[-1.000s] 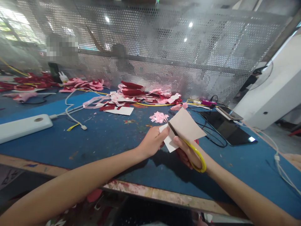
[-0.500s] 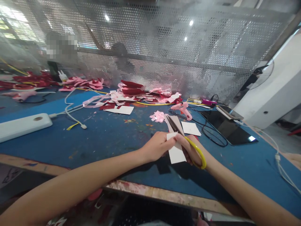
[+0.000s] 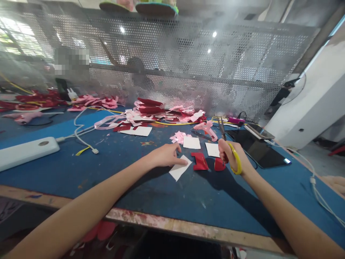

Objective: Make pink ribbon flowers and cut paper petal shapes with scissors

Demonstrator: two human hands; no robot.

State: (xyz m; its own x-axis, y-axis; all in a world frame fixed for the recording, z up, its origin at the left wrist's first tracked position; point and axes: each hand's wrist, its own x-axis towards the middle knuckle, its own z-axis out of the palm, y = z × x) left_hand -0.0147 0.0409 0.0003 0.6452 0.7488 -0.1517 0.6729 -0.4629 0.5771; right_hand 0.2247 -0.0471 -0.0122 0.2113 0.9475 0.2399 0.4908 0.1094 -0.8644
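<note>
Far L of L hand: long white device (image 3: 24, 153), w/ white cable (image 3: 78, 131) running toward the hand side, yellow tag (image 3: 82, 151) near cable end. Beyond L hand, a bit to its L: scrap pile (image 3: 151, 109), red/pink/white; loose white sheet (image 3: 140, 131) at pile's near edge.

L hand (image 3: 167, 155) low over blue tbl (image 3: 151, 194), fingers part-bent, thumb laid across top of cut white card (image 3: 178, 173); can't tell if card's pinched or just pressed. Card lies tilted on tbl, just R of & below L hand.

Past L hand's fingertips: pink bits (image 3: 178, 137), then white square (image 3: 191, 142). Btwn hands: red notched pc (image 3: 199, 161), just beside card. Pink glue gun (image 3: 206, 130) lies beyond, btwn hands. Second white square (image 3: 211, 149) & red rounded pc (image 3: 219, 164) just L of R hand, partly hidden.

R hand (image 3: 230, 154) closed around yellow-handled scissors (image 3: 237, 160), raised off tbl, blades pointing away from wrist. R of R hand: dark tablet (image 3: 260, 149), phone (image 3: 260, 130) beyond it.
</note>
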